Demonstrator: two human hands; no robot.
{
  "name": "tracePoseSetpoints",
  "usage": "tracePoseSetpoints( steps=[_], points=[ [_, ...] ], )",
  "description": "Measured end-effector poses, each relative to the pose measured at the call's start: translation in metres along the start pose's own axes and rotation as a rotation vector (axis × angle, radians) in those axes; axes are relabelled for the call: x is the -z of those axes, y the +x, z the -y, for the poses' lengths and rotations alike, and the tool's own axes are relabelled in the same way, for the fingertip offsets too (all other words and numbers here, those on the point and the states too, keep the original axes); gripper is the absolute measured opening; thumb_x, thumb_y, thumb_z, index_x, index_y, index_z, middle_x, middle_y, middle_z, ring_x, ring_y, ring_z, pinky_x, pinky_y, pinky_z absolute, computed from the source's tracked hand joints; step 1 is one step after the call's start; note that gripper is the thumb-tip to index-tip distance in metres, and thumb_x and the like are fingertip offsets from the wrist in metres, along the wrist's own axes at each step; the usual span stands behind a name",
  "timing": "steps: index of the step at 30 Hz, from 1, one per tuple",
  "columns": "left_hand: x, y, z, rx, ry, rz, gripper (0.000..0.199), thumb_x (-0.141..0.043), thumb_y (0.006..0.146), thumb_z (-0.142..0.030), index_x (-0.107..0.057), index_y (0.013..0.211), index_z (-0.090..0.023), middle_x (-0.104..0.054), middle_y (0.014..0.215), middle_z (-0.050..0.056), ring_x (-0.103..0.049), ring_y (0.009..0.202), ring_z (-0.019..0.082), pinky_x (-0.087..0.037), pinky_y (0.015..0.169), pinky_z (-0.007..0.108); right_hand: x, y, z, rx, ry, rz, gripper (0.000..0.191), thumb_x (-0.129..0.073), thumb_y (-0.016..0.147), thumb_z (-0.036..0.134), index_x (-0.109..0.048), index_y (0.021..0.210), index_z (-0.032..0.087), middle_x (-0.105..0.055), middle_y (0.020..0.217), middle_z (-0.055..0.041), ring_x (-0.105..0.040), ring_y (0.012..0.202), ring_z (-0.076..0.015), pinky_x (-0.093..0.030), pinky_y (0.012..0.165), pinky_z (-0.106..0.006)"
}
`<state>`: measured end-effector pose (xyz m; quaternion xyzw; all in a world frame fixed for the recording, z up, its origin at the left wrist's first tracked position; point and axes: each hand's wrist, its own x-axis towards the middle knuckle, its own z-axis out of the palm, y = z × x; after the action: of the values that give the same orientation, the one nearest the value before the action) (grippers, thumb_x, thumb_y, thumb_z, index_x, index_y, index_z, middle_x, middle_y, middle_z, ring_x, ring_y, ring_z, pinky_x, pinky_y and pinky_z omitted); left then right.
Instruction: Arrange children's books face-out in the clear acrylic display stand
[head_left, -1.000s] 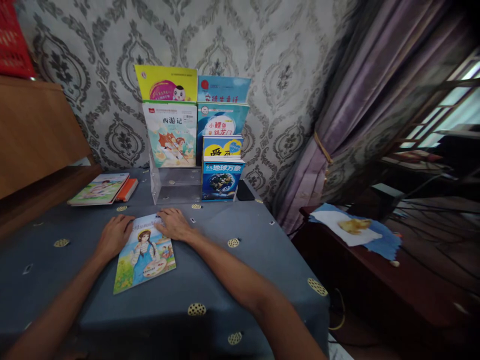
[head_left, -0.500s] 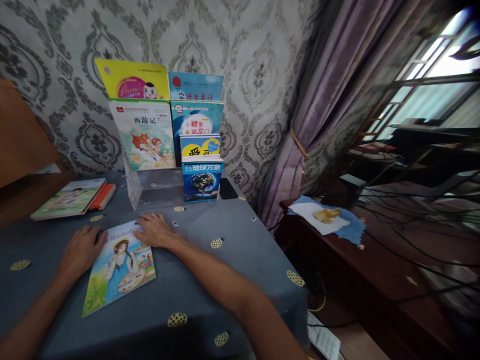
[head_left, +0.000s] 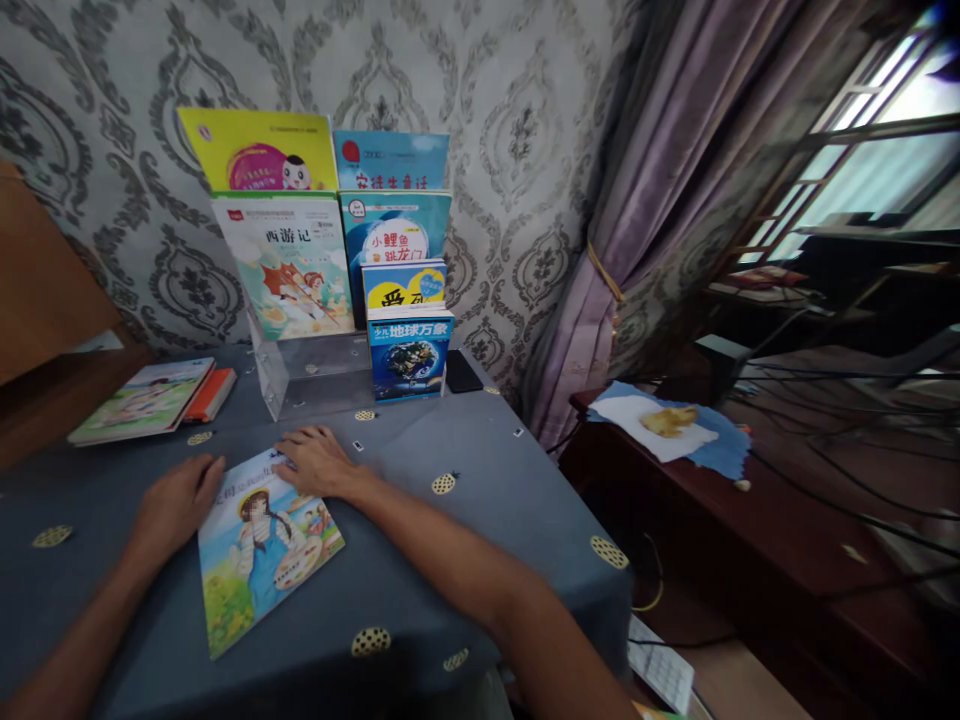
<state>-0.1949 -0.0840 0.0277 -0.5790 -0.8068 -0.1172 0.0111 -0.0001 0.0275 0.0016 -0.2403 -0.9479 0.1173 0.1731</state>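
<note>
A picture book [head_left: 274, 555] lies flat and slanted on the table. Its cover shows a figure in a yellow hat and blue overalls with a painter's palette. My left hand [head_left: 174, 503] rests by the book's upper left corner, thumb and fingers stretched out along that edge. Over the upper right corner lies my right hand [head_left: 316, 460], its fingers spread on the cover and hiding part of the title. Neither hand is wrapped round the book. Beyond them stands a clear acrylic rack [head_left: 319, 392] with several upright books, among them a blue book with a globe [head_left: 409, 362].
Left of the rack lie a green-covered book [head_left: 146, 400] and an orange book [head_left: 210, 396]. A dark phone [head_left: 463, 372] is right of the rack. Past the table's right edge are a dark red bench [head_left: 667, 510] with blue and white cloths, a keyboard [head_left: 660, 665] and loose cables.
The book has turned on the table, its lower end swinging to the right. My hands stay at its upper corners. The whole view has shifted slightly.
</note>
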Motion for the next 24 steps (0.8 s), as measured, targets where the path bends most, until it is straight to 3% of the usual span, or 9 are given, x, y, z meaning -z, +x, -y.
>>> tracePoseSetpoints(
  steps=[9,15,20,24],
  points=[
    [-0.019,-0.004,0.003,-0.136,0.109,-0.118,0.041,-0.029,0.093,-0.044,-0.063,0.088,-0.022,-0.068,0.092,0.013,-0.066,0.094,0.033,-0.052,0.082,0.044,0.004,-0.003,0.003,-0.02,-0.027,0.049,0.042,-0.053,0.104,0.041,-0.058,0.14,0.02,-0.056,0.152,-0.0095,-0.05,0.139,-0.0251,-0.036,0.117,-0.047],
    [-0.024,-0.002,-0.003,-0.209,0.146,-0.159,0.039,-0.029,0.097,-0.04,-0.063,0.09,-0.022,-0.067,0.094,0.011,-0.065,0.095,0.031,-0.053,0.08,0.042,0.011,-0.011,0.006,-0.032,-0.058,0.024,0.038,-0.054,0.104,0.038,-0.062,0.133,0.014,-0.067,0.134,-0.0129,-0.058,0.125,-0.0273,-0.04,0.111,-0.049],
    [-0.036,0.013,-0.01,-0.361,0.04,-0.202,0.035,-0.033,0.098,-0.033,-0.064,0.087,-0.021,-0.067,0.092,0.011,-0.063,0.092,0.028,-0.052,0.084,0.041,0.012,-0.017,0.02,0.025,-0.223,0.005,0.032,-0.05,0.105,0.036,-0.067,0.117,0.011,-0.068,0.124,-0.0167,-0.056,0.125,-0.0309,-0.028,0.117,-0.063],
    [-0.05,0.03,-0.018,-0.464,-0.156,-0.186,0.033,-0.032,0.1,-0.027,-0.062,0.089,-0.021,-0.067,0.09,0.009,-0.061,0.09,0.025,-0.051,0.088,0.04,0.004,-0.017,0.033,0.142,-0.191,0.057,0.032,-0.051,0.105,0.033,-0.065,0.12,0.009,-0.067,0.13,-0.0186,-0.055,0.131,-0.0284,-0.034,0.118,-0.052]
  ],
)
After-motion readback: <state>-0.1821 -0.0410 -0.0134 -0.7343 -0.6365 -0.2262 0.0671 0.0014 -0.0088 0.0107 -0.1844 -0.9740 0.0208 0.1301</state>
